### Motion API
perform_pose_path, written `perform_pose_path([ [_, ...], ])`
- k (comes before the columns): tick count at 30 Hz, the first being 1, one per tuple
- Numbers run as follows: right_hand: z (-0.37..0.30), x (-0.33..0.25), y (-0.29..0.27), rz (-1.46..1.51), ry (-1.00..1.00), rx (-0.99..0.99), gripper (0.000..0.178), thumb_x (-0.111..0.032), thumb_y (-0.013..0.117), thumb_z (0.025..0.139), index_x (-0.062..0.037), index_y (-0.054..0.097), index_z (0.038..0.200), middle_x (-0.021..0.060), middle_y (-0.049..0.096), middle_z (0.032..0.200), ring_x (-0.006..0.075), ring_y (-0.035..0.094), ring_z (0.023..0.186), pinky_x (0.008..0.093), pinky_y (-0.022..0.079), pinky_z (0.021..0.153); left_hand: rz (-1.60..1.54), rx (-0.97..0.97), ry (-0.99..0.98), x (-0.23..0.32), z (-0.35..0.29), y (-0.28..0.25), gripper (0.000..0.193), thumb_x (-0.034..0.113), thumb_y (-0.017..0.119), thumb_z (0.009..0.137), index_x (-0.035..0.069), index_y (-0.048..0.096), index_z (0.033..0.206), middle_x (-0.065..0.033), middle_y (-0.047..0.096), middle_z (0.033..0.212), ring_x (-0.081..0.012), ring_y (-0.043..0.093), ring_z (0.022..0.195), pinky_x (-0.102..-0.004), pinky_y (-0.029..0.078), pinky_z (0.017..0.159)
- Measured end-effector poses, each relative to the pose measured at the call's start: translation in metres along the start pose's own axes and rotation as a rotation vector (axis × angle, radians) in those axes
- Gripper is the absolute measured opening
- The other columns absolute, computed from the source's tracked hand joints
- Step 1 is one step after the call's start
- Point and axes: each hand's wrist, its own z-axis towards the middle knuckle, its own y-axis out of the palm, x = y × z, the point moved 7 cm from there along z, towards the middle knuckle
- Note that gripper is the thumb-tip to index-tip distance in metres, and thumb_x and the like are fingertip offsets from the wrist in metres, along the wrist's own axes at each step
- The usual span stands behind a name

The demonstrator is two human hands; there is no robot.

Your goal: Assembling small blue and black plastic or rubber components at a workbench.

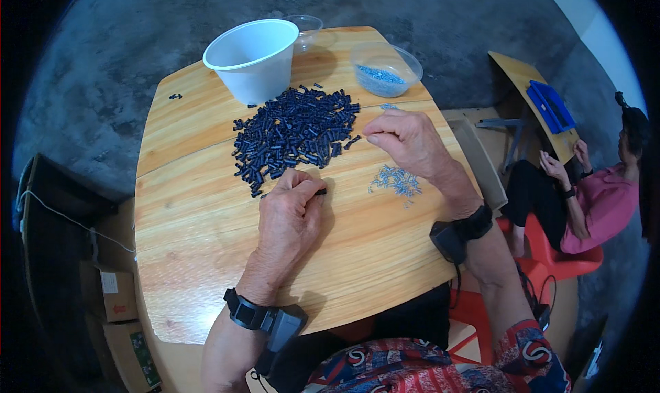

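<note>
My left hand [292, 207] is closed in a pinch on a small black plastic piece [320, 191], just in front of a heap of similar black pieces [295, 132]. To the right of the heap, my right hand [410, 142] hovers with thumb and forefinger pressed together. Whatever lies between those fingertips is too small to make out. A loose black piece [352, 143] is on the table near them. Below the right hand is a small scatter of thin silvery metal pieces [397, 180]; whether they are screws or pins cannot be told.
Behind the heap stand a white bucket [254, 70] and a clear lid or bowl [308, 32]. A clear bowl [385, 70] of silvery pieces is at the wooden table's [206, 269] far right. Another person [598, 193] sits at right beside a table with a blue tray [551, 107].
</note>
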Motion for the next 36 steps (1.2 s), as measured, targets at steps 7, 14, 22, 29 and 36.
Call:
perform_pose_path([
  [7, -0.012, -0.006, 0.004, -0.009, 0.029, -0.249, 0.009, -0.010, 0.063, 0.077, -0.0015, 0.066, 0.080, 0.0121, 0.063, 0.079, 0.0291, 0.062, 0.077, 0.0385, 0.048, 0.071, 0.017, -0.027, -0.023, -0.004, 0.002, 0.004, 0.018, -0.005, 0.067, 0.072, 0.003, 0.069, 0.088, -0.0098, 0.061, 0.085, -0.0217, 0.061, 0.080, -0.0292, 0.048, 0.069],
  [14, -0.014, -0.024, 0.015, 0.104, -0.110, -0.349, 0.006, -0.009, 0.063, 0.077, -0.0038, 0.066, 0.079, 0.0099, 0.062, 0.078, 0.0281, 0.061, 0.080, 0.0389, 0.048, 0.072, -0.135, 0.016, -0.029, -0.017, 0.001, 0.002, 0.015, -0.002, 0.070, 0.074, 0.003, 0.069, 0.088, -0.0059, 0.061, 0.078, -0.0172, 0.057, 0.077, -0.0285, 0.046, 0.068],
  [22, -0.021, -0.027, 0.030, -0.019, -0.157, -0.446, 0.006, -0.008, 0.063, 0.077, -0.0045, 0.061, 0.072, 0.0091, 0.056, 0.077, 0.0283, 0.058, 0.081, 0.0389, 0.047, 0.072, -0.486, -0.038, -0.247, -0.023, -0.002, 0.002, 0.011, 0.008, 0.063, 0.088, 0.002, 0.069, 0.094, -0.0007, 0.062, 0.077, -0.0062, 0.051, 0.059, -0.0196, 0.042, 0.053],
  [29, -0.020, -0.018, 0.033, 0.051, -0.138, -0.414, 0.004, -0.008, 0.062, 0.078, -0.0042, 0.061, 0.076, 0.0101, 0.057, 0.079, 0.0291, 0.058, 0.081, 0.0391, 0.047, 0.072, -0.812, -0.078, -0.434, -0.035, -0.002, 0.008, 0.017, 0.010, 0.059, 0.090, 0.000, 0.067, 0.101, -0.0032, 0.064, 0.080, -0.0054, 0.055, 0.062, -0.0191, 0.047, 0.056],
  [36, -0.020, -0.029, 0.027, 0.046, -0.248, -0.361, 0.004, -0.006, 0.062, 0.076, -0.0055, 0.061, 0.081, 0.0087, 0.056, 0.078, 0.0281, 0.057, 0.081, 0.0375, 0.047, 0.072, -0.812, -0.120, -0.459, -0.036, -0.004, 0.008, 0.018, 0.008, 0.057, 0.092, 0.000, 0.066, 0.105, -0.0027, 0.064, 0.081, -0.0055, 0.056, 0.066, -0.0197, 0.049, 0.058],
])
